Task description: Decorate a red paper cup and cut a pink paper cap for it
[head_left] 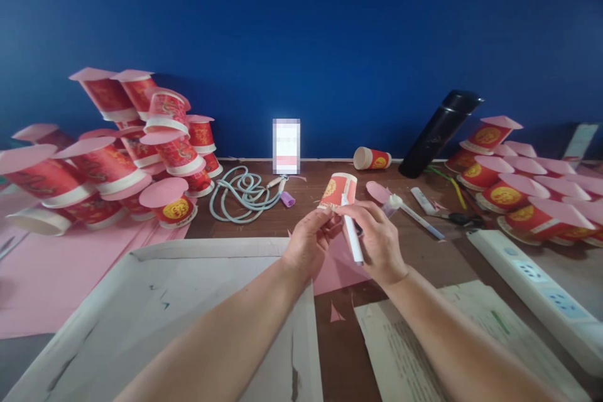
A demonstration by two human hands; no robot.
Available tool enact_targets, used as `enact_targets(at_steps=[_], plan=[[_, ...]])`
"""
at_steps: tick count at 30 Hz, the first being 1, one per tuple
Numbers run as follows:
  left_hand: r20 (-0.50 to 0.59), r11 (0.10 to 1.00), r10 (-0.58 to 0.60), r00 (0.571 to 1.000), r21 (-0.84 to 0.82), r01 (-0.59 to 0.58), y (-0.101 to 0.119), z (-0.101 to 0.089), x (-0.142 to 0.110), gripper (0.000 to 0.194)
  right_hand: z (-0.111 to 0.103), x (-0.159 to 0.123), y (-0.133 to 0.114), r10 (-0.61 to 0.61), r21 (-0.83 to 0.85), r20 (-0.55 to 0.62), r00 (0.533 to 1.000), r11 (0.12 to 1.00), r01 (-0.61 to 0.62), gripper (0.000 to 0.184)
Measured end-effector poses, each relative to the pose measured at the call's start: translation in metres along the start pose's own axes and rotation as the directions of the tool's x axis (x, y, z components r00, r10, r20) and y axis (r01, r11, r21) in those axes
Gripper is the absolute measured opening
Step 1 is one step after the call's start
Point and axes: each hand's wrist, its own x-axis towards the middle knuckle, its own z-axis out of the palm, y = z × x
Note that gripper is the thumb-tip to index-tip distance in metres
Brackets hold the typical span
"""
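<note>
My left hand is closed around the near end of a red paper cup with a gold print. The cup points away from me above the table. In my right hand I grip a white marker-like pen, its upper end against the cup's side. Some of the right fingers are hidden behind the pen and cup. Beneath both hands lies a sheet of pink paper. A pink paper disc and a clear-capped tube rest just beyond my right hand.
Red cups topped with pink paper are stacked at left and right. A black bottle leans against the blue wall. Nearby are a coiled cable, a lit phone, a power strip and a white tray.
</note>
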Motion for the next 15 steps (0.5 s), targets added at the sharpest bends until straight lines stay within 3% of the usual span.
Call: enact_targets(at_steps=[5,10,15], plan=[[0.009,0.998,0.023,1.000,0.053,-0.023,0.0010,-0.0005,-0.0006,0.016,0.0056,0.0015,-0.0022,0.118,0.100,-0.080,0.990,0.989,-0.110,0.031],[0.035,0.998,0.024,0.999,0.060,-0.026,-0.0002,-0.0014,0.0014,0.015,0.0086,0.0011,-0.0029,0.147,0.197,-0.172,0.974,0.974,-0.113,0.023],[0.043,0.996,0.042,0.998,0.079,-0.046,-0.0022,-0.0002,0.0029,0.016,0.0092,-0.0013,-0.0041,0.179,0.250,-0.148,0.973,0.958,-0.139,0.019]])
